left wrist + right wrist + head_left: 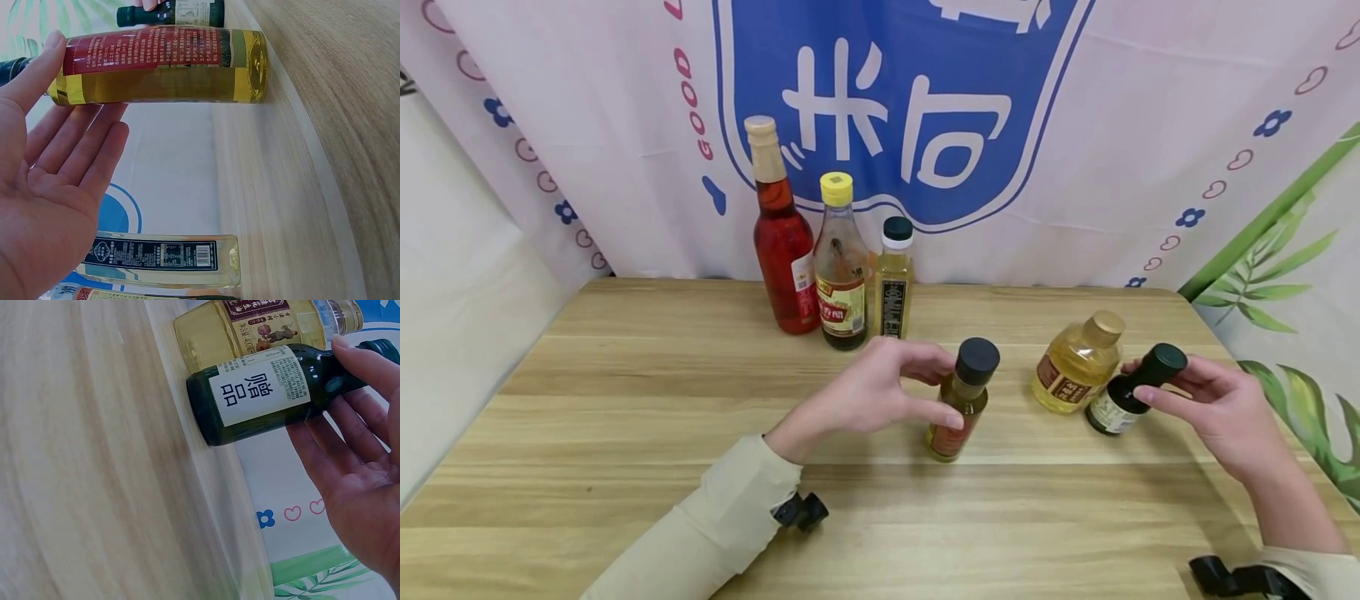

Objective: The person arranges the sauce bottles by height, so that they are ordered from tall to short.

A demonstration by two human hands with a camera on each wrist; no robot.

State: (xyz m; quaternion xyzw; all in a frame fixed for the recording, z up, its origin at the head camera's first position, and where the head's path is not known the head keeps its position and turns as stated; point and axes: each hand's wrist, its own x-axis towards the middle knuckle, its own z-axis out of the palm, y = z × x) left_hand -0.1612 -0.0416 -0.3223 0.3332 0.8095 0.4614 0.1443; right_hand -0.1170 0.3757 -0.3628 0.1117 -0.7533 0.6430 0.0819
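Observation:
My left hand [880, 387] holds an oil bottle [951, 437] near its shoulder, thumb on the near side and fingers toward the back. This bottle has a black cap, yellow-green oil and a red label. On the right, my right hand [1232, 417] grips a dark green glass bottle [1111, 412] by the neck between thumb and fingers. Its white label [259, 385] faces the right wrist camera, and it leans a little. Close beside it stands a squat clear bottle [1067, 375] of yellow oil with a tan cap and brown label.
At the back left stand a tall red bottle [784, 250], a yellow-capped vinegar bottle [841, 283] and a slim bottle with a dark green cap [892, 292]. The wooden table [625, 400] ends at a printed curtain [1112, 167].

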